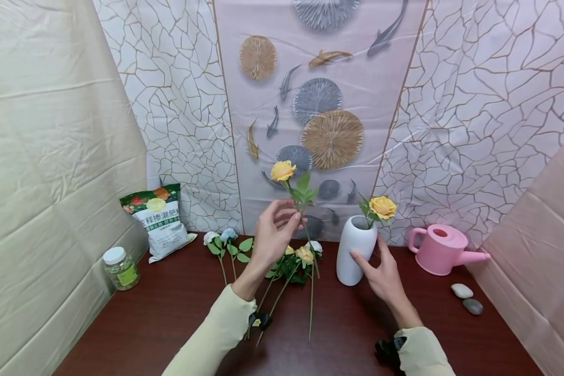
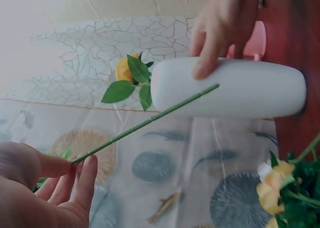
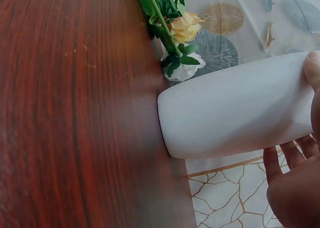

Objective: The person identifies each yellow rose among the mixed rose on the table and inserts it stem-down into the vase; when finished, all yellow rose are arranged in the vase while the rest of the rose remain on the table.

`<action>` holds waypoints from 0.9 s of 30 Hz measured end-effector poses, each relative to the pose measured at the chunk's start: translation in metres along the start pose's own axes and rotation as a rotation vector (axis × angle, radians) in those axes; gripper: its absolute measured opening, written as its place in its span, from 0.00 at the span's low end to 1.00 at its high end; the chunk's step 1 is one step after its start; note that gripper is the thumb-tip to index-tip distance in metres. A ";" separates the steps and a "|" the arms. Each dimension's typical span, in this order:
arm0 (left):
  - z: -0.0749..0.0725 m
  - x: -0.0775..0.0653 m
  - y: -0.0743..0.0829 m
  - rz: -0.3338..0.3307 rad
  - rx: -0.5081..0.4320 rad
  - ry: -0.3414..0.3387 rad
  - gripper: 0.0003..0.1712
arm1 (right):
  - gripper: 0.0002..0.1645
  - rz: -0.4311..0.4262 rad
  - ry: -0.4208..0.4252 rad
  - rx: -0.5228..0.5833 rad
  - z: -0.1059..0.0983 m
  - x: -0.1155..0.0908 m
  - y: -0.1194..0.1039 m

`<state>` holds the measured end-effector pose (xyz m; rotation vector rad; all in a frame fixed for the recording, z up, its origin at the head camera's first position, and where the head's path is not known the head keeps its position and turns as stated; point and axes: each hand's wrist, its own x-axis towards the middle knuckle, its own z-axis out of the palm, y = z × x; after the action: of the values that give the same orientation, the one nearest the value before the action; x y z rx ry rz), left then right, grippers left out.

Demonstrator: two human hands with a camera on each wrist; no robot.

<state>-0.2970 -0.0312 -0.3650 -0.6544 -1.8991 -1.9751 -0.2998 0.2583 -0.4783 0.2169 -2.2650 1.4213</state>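
My left hand (image 1: 273, 232) pinches the green stem of a yellow rose (image 1: 283, 170) between thumb and fingers, bloom upward, above the table. In the left wrist view, the lower end of that stem (image 2: 150, 120) points toward the white vase (image 2: 250, 88) and overlaps it. My right hand (image 1: 384, 271) grips the vase, thumb on its near side and fingers around the other side. The vase stands on the table, and another yellow rose (image 1: 383, 207) leans out over the right of its mouth. Inside the vase, that rose's stem is hidden.
Several yellow and white flowers (image 1: 304, 255) lie mid-table; white and blue ones (image 1: 228, 235) lie farther left. A fertilizer bag (image 1: 162, 222) and a lidded jar (image 1: 121, 269) stand at the left. On the right are a pink watering can (image 1: 439, 250) and two stones (image 1: 472, 306).
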 end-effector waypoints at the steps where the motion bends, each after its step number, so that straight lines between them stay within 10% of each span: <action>1: 0.003 0.003 0.001 0.007 -0.008 0.010 0.19 | 0.50 0.000 0.000 0.001 0.000 0.000 0.000; 15: 0.051 0.041 0.017 0.187 -0.276 0.163 0.17 | 0.51 0.004 -0.007 0.007 -0.002 -0.003 -0.008; 27: 0.078 0.050 0.009 0.200 -0.194 0.153 0.15 | 0.50 0.002 -0.025 0.005 -0.007 -0.010 -0.042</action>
<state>-0.3263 0.0496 -0.3296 -0.6928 -1.5053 -2.0320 -0.2739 0.2448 -0.4459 0.2347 -2.2826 1.4326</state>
